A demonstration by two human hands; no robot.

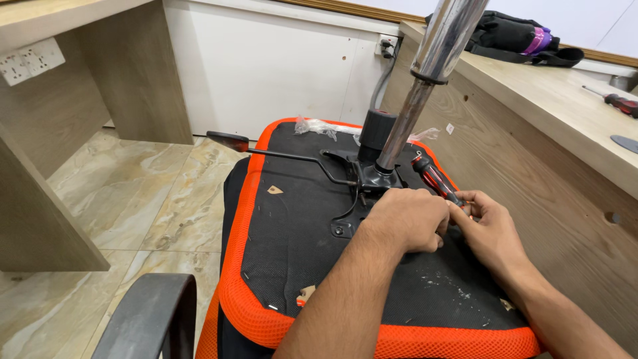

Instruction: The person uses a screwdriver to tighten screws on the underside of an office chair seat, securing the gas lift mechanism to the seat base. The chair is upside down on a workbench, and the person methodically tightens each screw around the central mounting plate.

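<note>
Fingers (pixel 465 207) of right hand (pixel 488 233) grip screwdriver (pixel 435 178).

Little in the view counts as a package, label, sign or screen. One small white label (pixel 450 128) sits right of centre in the upper half of the frame, stuck flat on the wood-grain side panel (pixel 531 199) below the light wooden surface (pixel 558 106); it is roughly square and set slightly askew, and whatever it carries is too small to tell. Two scraps of clear, crinkled plastic wrapping lie near the top middle of the frame at the far edge of the overturned black and orange seat (pixel 299 266): one (pixel 316 126) to the left of the chrome column (pixel 435 53), the other (pixel 425 135) just right of it.
</note>
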